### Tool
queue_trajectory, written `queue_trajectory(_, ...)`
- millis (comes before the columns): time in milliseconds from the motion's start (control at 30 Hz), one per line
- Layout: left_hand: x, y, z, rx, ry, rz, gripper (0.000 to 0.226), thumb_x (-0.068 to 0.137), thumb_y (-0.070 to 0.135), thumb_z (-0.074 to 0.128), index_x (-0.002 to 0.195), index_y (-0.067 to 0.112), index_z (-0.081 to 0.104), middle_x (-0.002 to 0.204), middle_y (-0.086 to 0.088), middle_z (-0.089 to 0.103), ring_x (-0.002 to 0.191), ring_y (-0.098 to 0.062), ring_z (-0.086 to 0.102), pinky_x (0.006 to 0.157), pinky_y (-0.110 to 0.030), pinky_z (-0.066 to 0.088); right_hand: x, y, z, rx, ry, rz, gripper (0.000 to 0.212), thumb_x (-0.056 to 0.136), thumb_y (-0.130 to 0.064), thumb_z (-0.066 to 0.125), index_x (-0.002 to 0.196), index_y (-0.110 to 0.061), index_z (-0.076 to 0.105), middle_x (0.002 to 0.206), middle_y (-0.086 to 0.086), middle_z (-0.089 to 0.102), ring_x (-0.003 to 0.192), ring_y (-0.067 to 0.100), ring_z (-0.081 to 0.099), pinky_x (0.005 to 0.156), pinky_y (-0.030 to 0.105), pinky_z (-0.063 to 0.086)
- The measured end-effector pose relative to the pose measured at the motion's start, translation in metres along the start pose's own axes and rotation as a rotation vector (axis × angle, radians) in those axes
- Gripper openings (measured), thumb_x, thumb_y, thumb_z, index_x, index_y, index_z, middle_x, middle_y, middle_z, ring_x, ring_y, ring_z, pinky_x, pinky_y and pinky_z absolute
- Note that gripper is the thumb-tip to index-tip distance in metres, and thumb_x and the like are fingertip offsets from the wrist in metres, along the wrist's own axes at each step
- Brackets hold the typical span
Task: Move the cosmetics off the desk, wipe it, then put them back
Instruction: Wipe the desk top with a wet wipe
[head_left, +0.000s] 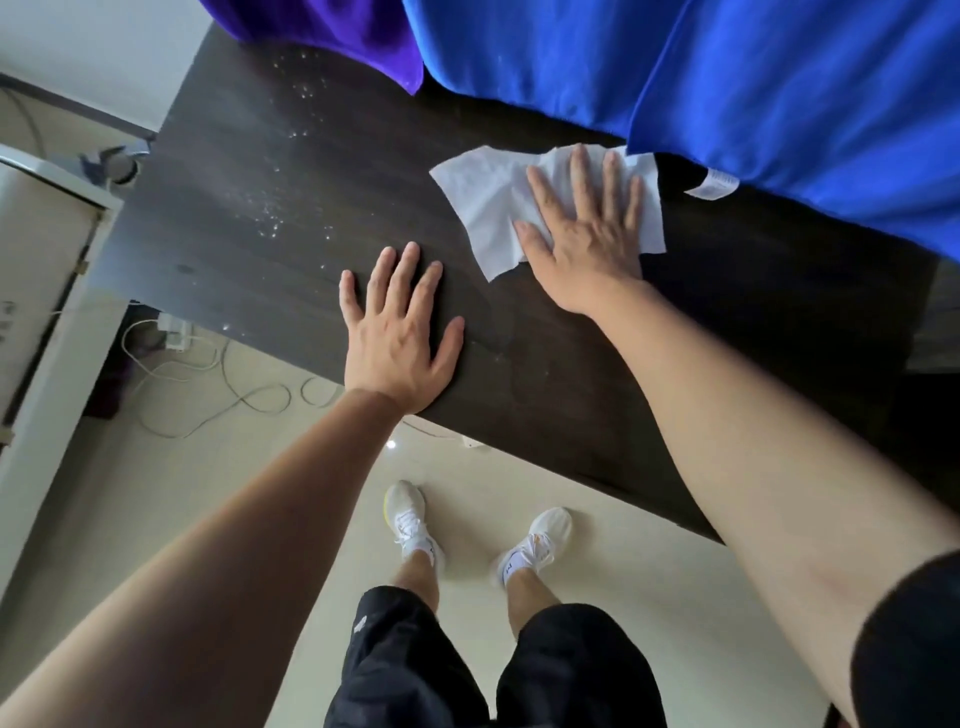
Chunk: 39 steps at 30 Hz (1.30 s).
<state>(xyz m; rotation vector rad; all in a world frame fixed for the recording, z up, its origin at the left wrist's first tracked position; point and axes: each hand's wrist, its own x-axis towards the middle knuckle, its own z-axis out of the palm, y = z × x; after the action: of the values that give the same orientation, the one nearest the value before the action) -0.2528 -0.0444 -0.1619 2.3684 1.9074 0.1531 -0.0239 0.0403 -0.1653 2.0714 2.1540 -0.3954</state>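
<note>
On the dark wood-grain desk (234, 218), the flat-fingered right hand (587, 223) is pressing a thin white wipe (483, 208) at 1 o'clock, left hand (400, 332) resting flat; cosmetics unseen; adjacent blue cloth (727, 78) is risking a snag

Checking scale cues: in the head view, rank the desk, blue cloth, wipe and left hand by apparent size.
1. desk
2. blue cloth
3. wipe and left hand look about alike; the right hand covers part of the wipe.
</note>
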Motion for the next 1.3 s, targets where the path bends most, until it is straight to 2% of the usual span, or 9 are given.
queue_trajectory(167,-0.001,-0.009,-0.005,-0.031,-0.006,0.066,0.062,0.096,0.055,0.038,0.144,0.016,0.047,0.157,-0.008,0.037,0.146,-0.030,0.030,0.117,-0.062,0.012,-0.029,0.004,0.010,-0.007,-0.015,0.001,0.067,0.095,-0.071,0.001,0.154,-0.044,-0.017,0.166,0.006,-0.022,0.150,0.037,-0.023,0.119,0.061,-0.014)
queue_trajectory(300,0.009,-0.069,-0.020,0.046,0.011,0.235,0.061,0.098,0.054,0.036,0.142,0.013,0.049,0.155,-0.012,0.039,0.143,-0.034,0.035,0.116,-0.063,0.011,-0.062,-0.012,0.017,0.011,-0.039,0.066,0.069,0.094,-0.073,-0.001,0.153,-0.044,-0.021,0.164,0.004,-0.028,0.149,0.035,-0.027,0.117,0.058,-0.018)
queue_trajectory(433,0.026,-0.130,-0.028,0.039,-0.036,0.265,0.062,0.099,0.052,0.034,0.143,0.011,0.047,0.155,-0.013,0.037,0.145,-0.035,0.030,0.116,-0.064,0.011,-0.064,-0.042,0.018,0.018,-0.050,0.177,0.071,0.091,-0.074,-0.004,0.152,-0.044,-0.025,0.163,0.005,-0.031,0.148,0.038,-0.029,0.117,0.060,-0.018)
queue_trajectory(533,0.024,-0.140,-0.026,-0.004,-0.025,0.287,0.058,0.098,0.049,0.038,0.144,0.014,0.047,0.156,-0.012,0.036,0.146,-0.034,0.029,0.117,-0.062,0.014,-0.041,-0.068,0.013,0.015,-0.045,0.167,0.071,0.089,-0.077,-0.006,0.151,-0.047,-0.025,0.164,0.005,-0.029,0.149,0.038,-0.027,0.118,0.061,-0.016)
queue_trajectory(767,0.028,-0.144,-0.022,-0.022,-0.021,0.292,0.055,0.096,0.045,0.044,0.144,0.017,0.047,0.156,-0.010,0.037,0.146,-0.031,0.028,0.117,-0.060,0.014,0.081,-0.141,-0.011,0.075,0.020,0.167,0.075,0.089,-0.079,0.002,0.155,-0.046,-0.010,0.169,0.006,-0.010,0.152,0.042,-0.011,0.118,0.065,-0.009)
queue_trajectory(900,0.028,-0.144,-0.021,-0.023,-0.026,0.297,0.055,0.095,0.042,0.045,0.144,0.017,0.046,0.156,-0.010,0.037,0.146,-0.030,0.028,0.117,-0.060,0.014,0.094,-0.162,-0.011,0.100,0.020,0.158,0.076,0.089,-0.079,0.002,0.156,-0.045,-0.009,0.169,0.007,-0.009,0.152,0.041,-0.012,0.118,0.065,-0.010)
queue_trajectory(1000,0.028,-0.146,-0.022,-0.023,-0.034,0.293,0.055,0.094,0.041,0.045,0.142,0.016,0.047,0.154,-0.011,0.038,0.145,-0.031,0.028,0.117,-0.060,0.014,0.057,-0.159,0.000,0.104,0.022,0.104,0.076,0.090,-0.079,0.004,0.156,-0.044,-0.010,0.168,0.005,-0.016,0.152,0.037,-0.018,0.119,0.064,-0.009)
queue_trajectory(1133,0.031,-0.145,-0.024,-0.025,-0.071,0.293,0.053,0.093,0.040,0.043,0.139,0.014,0.047,0.154,-0.012,0.037,0.145,-0.033,0.026,0.117,-0.060,0.012,-0.043,-0.142,0.027,0.114,0.058,0.132,0.073,0.094,-0.077,0.013,0.157,-0.045,-0.003,0.169,0.004,-0.011,0.154,0.035,-0.013,0.120,0.065,-0.001)
queue_trajectory(1300,0.027,-0.141,-0.027,-0.026,-0.064,0.281,0.056,0.095,0.041,0.039,0.145,0.015,0.042,0.157,-0.011,0.033,0.146,-0.033,0.024,0.118,-0.060,0.011,-0.162,-0.095,0.051,0.083,0.080,0.294,0.072,0.097,-0.075,0.018,0.159,-0.042,0.002,0.169,0.005,-0.007,0.154,0.037,-0.009,0.119,0.067,0.004)
